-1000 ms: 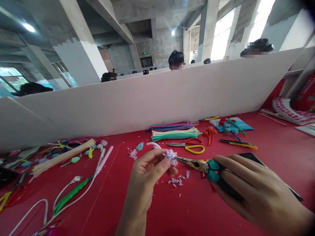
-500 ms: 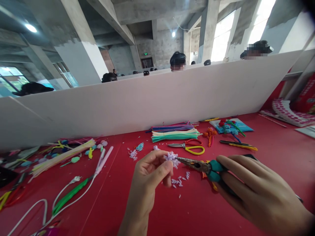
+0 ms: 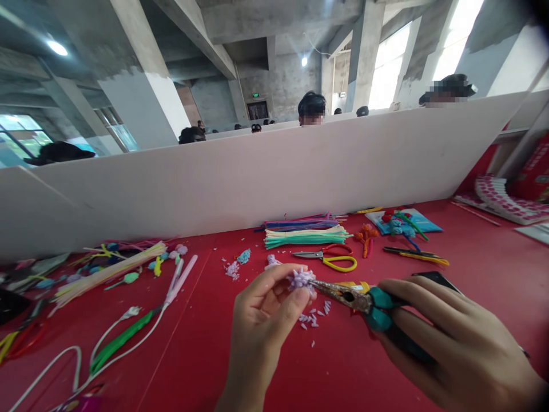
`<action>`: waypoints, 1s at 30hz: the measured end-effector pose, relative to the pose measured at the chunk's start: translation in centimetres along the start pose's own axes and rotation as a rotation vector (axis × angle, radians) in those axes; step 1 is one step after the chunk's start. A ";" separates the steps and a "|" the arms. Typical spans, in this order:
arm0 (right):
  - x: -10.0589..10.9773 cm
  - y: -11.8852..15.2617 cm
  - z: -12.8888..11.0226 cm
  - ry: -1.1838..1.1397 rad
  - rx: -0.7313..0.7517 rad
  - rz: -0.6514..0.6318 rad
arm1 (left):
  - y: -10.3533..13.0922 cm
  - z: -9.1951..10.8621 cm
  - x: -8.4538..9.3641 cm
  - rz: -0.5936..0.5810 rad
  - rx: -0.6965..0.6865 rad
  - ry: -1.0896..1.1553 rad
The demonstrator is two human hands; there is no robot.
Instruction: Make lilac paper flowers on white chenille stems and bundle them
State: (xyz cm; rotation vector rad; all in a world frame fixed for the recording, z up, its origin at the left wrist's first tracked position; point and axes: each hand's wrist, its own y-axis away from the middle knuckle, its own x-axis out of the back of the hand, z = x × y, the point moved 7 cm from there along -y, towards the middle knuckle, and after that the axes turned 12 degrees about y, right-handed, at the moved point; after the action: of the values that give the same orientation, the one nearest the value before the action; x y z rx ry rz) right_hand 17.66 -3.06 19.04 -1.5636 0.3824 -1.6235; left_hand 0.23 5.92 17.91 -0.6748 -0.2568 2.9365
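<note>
Between thumb and fingers, my left hand point(image 3: 268, 315) pinches a spiky lilac pompom-like flower point(image 3: 301, 278). My right hand point(image 3: 454, 332) is wrapped around green-and-black needle-nose pliers point(image 3: 343, 293), whose tips touch the right side of the flower. Whether the jaws grip a petal is too small to tell. Small lilac pieces point(image 3: 313, 318) lie scattered on the red table point(image 3: 206, 355) below the flower. Another lilac fuzzy piece point(image 3: 272, 261) rests just behind my left fingers. Behind the pliers, scissors point(image 3: 338, 258) with red and yellow handles lie on the table.
Bundled pipe cleaners point(image 3: 306, 234) lie along the white partition point(image 3: 240, 183). To the left are a cream bundle point(image 3: 111, 277), a pink corded tool point(image 3: 182, 280) and a green strip point(image 3: 122, 343). Tweezers point(image 3: 416, 255) and a blue packet point(image 3: 422, 220) lie on the right. People sit beyond the partition.
The flower has turned a little in my left fingers. My right hand and the pliers have shifted slightly down and to the right, with the tips still at the flower.
</note>
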 end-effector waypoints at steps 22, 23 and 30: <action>-0.5 1.0 -0.4 0.144 0.062 0.038 | 0.2 0.1 0.5 0.016 -0.035 -0.074; -0.5 1.0 -0.5 0.154 0.062 0.049 | 0.2 0.2 0.4 0.017 -0.027 -0.060; -0.5 1.1 -0.7 0.178 0.066 0.079 | 0.1 -0.3 -0.1 -0.003 0.089 0.111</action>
State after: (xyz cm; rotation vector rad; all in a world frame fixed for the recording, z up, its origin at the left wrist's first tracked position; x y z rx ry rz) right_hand 17.38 -3.59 17.76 -1.3435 0.4747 -1.7016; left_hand 0.44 5.80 17.68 -0.8197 -0.1149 2.8753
